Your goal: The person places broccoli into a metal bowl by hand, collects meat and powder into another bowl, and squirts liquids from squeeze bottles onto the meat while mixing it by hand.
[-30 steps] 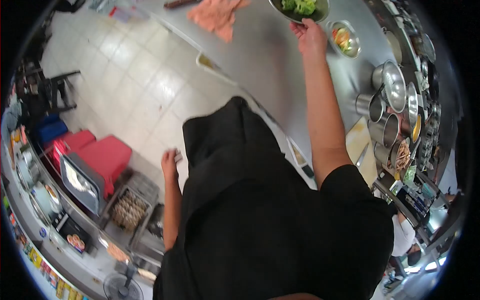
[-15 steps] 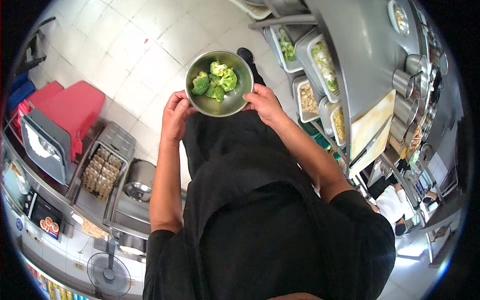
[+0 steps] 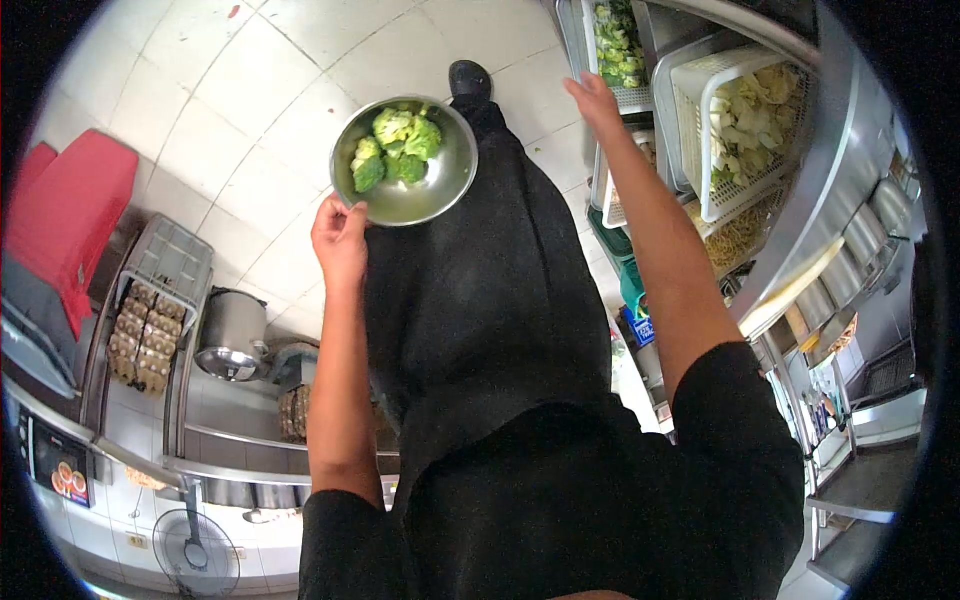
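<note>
Two bare hands are at work, and they do different jobs. With twelve o'clock at the top of the view, the left hand (image 3: 340, 240) is at ten o'clock. It pinches the rim of a round metal bowl (image 3: 445, 185) between its thumb and fingers. The hand grips the bowl's edge between seven and eight o'clock.

The bowl is at eleven o'clock in the view, up above the floor (image 3: 270, 135). Green broccoli (image 3: 392, 128) sits inside, bunched from nine round to one o'clock. The shiny bottom shows at five o'clock.

The right hand (image 3: 598, 100) is out at one o'clock. It is a bit blurry, so I cannot tell if its fingers are spread or bent. It is just beside a white basket (image 3: 632, 98) full of more broccoli, but I cannot tell if they touch.

At two o'clock, a bigger basket (image 3: 706, 165) holds pale, cut leaves (image 3: 755, 125). A black shoe (image 3: 470, 82) points up at twelve. At nine o'clock stands a big metal pot (image 3: 230, 325), and a fan (image 3: 197, 555) is between seven and eight.
</note>
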Demonstrator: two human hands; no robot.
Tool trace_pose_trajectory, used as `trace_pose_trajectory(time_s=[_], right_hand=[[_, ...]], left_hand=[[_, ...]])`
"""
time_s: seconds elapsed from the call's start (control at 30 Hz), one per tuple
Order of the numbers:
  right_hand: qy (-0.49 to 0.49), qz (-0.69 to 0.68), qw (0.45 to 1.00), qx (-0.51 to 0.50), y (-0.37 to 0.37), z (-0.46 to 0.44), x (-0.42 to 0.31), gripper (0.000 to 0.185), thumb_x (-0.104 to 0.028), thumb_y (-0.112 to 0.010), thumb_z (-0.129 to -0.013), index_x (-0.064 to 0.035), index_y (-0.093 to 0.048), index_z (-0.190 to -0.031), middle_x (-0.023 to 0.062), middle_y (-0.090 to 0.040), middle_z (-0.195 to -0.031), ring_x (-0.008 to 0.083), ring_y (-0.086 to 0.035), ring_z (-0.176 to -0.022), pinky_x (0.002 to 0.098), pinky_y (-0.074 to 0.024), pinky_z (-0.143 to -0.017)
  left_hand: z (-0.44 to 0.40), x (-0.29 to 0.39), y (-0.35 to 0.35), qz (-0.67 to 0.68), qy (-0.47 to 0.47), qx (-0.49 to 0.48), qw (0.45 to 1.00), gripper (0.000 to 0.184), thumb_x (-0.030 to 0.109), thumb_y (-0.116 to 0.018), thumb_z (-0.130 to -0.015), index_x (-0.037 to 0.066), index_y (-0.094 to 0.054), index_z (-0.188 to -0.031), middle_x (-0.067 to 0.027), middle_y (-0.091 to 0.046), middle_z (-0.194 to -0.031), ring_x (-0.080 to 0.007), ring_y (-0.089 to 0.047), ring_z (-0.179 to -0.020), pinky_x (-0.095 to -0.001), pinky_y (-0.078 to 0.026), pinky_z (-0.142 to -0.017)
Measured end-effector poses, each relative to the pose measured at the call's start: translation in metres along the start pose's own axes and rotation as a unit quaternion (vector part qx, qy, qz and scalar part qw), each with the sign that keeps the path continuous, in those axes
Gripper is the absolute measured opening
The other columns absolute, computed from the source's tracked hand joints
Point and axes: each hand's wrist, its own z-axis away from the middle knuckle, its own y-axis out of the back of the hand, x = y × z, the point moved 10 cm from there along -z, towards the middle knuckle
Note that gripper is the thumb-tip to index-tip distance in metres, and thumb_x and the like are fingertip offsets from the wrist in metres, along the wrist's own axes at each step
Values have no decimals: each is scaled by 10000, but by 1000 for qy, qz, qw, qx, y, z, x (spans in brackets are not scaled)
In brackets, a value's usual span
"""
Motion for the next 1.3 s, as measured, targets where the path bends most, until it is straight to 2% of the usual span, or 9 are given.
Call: trace_pose_trajectory(time_s=[0.1, 0.2, 0.37, 0.5, 0.63, 0.87, 1.1, 1.2, 1.3], right_hand=[[-43, 122, 989, 70, 10, -62, 47, 831, -386, -723, -743, 13, -382, -1388, 261, -511, -1314, 375, -490, -1236, 415, -375, -1047], [-37, 104, 994, -6, -25, -119, 93, 887, -333, -727, -719, 22, -314, -1419, 275, -500, -1316, 372, -483, -1245, 413, -373, -1055], [-52, 99, 982, 149, -28, -104, 82, 384, -154, -613, -744, -54, -566, -1112, 209, -648, -1062, 387, -612, -1011, 447, -463, -897], [-6, 126, 988, 94, -52, -79, 55, 361, -166, -634, -755, -56, -582, -1095, 214, -662, -1018, 382, -625, -988, 446, -463, -890], [40, -55, 997, -22, -99, -81, 71, 446, -253, -646, -784, -60, -587, -1182, 194, -654, -1092, 356, -620, -1031, 413, -460, -924], [85, 149, 980, 104, -45, -118, 31, 474, -304, -607, -804, -39, -609, -1197, 210, -631, -1148, 340, -600, -1080, 387, -468, -929], [-63, 77, 984, -148, -112, -154, 48, 476, -274, -647, -742, -54, -616, -1163, 213, -616, -1150, 332, -602, -1058, 427, -481, -884], [40, 192, 948, 250, -25, -130, 19, 478, -276, -642, -748, -115, -610, -1197, 211, -590, -1184, 339, -564, -1117, 442, -452, -941], [-29, 208, 955, 211, -13, -137, 59, 491, -272, -628, -765, -170, -587, -1244, 211, -547, -1248, 362, -514, -1179, 458, -411, -1001]], left_hand=[[-14, -29, 2, -2, 1, -5, 1000, 241, -57, -583, -862, 94, -449, -730, 30, -530, -782, -51, -476, -674, -203, -396, -617], [-23, -54, 7, -27, 25, -1, 999, 247, -46, -583, -871, 100, -450, -723, 41, -524, -770, -46, -469, -683, -204, -394, -633], [-34, -81, 7, -67, 51, -20, 996, 230, -36, -584, -875, 106, -461, -742, 44, -529, -778, -38, -458, -690, -203, -390, -629], [-42, -77, 1, -69, 64, -32, 995, 218, -45, -575, -876, 101, -462, -760, 54, -520, -802, -36, -449, -701, -207, -387, -646], [-50, -68, -2, -67, 47, -41, 996, 225, -55, -570, -876, 96, -455, -755, 58, -502, -796, -31, -441, -717, -202, -377, -666], [-48, -77, -29, -82, 37, -41, 995, 245, -59, -569, -875, 99, -438, -739, 57, -493, -784, -28, -427, -712, -190, -364, -665], [-56, -88, -7, -75, 52, -44, 995, 243, -63, -575, -872, 96, -444, -743, 49, -509, -810, -28, -446, -731, -185, -375, -674], [-58, -91, -3, -77, 57, -49, 994, 233, -66, -574, -872, 88, -449, -749, 42, -524, -838, -32, -463, -750, -189, -391, -699], [-60, -91, -8, -70, 41, -56, 995, 223, -64, -571, -875, 80, -453, -753, 38, -542, -869, -39, -477, -765, -196, -402, -720]])
